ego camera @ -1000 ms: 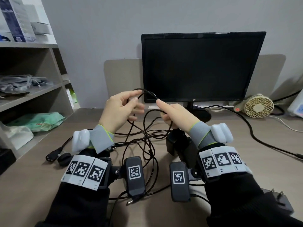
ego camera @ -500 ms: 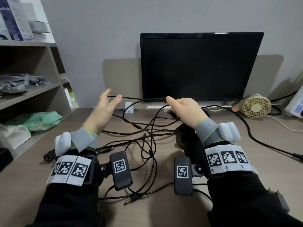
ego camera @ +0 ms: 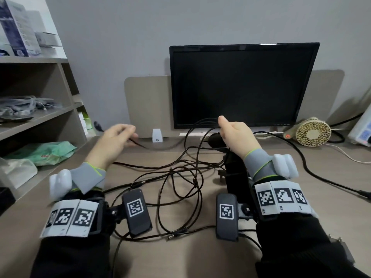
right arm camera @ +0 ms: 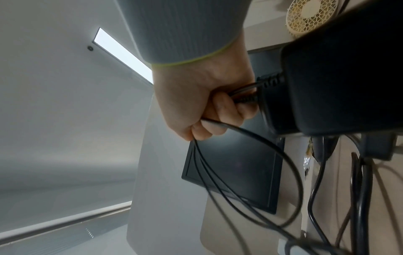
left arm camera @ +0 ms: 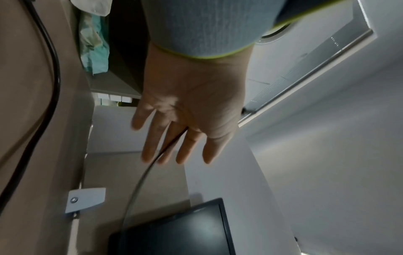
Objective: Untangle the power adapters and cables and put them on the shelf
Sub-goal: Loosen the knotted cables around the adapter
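**Operator:** Cables (ego camera: 180, 177) lie in one black tangle on the surface (ego camera: 301, 207), between my two wrists and in front of the monitor (ego camera: 241, 85). My right hand (ego camera: 234, 135) is clenched round a bunch of strands, held up off the surface; the wrist view shows several loops hanging from the fist and an adapter (right arm camera: 340, 82) dangling right beside it.

**Second:** And the left?

**Operator:** Left hand (ego camera: 114, 141) is released, fingers (left arm camera: 152, 141) straight and spread. One thin strand (left arm camera: 139, 181) runs across the fingers; I see no pinch on it. It's blurred from the head view, so I trust the wrist view.

**Second:** How would you work the step?

**Operator:** I'd keep the right fist as the anchor and pick one strand with the left, following it to its free plug (ego camera: 170, 236) near the front edge. Pull slowly and sideways; a hard tug would likely tighten the crossings in the middle. I'd also leave the thick cord (ego camera: 313, 173) running off to the right alone, since it looks like it belongs to something else.

**Second:** Where does it all go?

**Operator:** Shelf (ego camera: 36, 119) on my left. Its middle level already holds a pile of pale bundled cords (ego camera: 22, 107); the lowest level has a green packet (ego camera: 48, 153) and a whitish bag (ego camera: 18, 171). Boxes (ego camera: 20, 31) stand on top.
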Action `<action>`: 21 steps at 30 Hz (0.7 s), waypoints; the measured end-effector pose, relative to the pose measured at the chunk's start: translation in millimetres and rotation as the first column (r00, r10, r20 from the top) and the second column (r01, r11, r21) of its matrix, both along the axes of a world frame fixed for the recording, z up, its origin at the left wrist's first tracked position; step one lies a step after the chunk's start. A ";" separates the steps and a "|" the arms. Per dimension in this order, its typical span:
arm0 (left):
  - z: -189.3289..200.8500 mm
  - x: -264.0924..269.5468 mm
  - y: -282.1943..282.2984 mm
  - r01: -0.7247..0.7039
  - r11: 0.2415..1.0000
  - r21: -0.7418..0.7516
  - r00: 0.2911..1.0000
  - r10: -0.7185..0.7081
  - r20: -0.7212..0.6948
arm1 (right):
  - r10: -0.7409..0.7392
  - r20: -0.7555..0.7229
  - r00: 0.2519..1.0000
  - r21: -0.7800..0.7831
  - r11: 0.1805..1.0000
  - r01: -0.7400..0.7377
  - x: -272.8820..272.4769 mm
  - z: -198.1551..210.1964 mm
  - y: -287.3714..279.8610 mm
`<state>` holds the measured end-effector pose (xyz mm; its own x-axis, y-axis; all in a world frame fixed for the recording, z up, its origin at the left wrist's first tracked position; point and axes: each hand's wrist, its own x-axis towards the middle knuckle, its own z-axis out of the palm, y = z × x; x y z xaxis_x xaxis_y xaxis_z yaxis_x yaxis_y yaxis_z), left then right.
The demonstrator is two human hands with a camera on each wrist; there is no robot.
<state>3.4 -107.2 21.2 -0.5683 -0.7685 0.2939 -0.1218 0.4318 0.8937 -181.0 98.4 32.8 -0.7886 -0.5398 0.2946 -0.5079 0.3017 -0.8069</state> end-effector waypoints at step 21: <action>4.1 -36.6 61.0 0.309 0.878 -0.366 0.951 -0.277 0.139 | 0.370 0.040 0.928 0.028 0.928 -0.372 28.6 -6.6 -22.4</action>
<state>-33.3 -46.2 25.3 -0.7840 -0.4025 0.4726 -0.0005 0.7617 0.6479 -152.4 76.0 26.1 -0.5392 -0.8051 0.2473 -0.5615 0.1249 -0.8180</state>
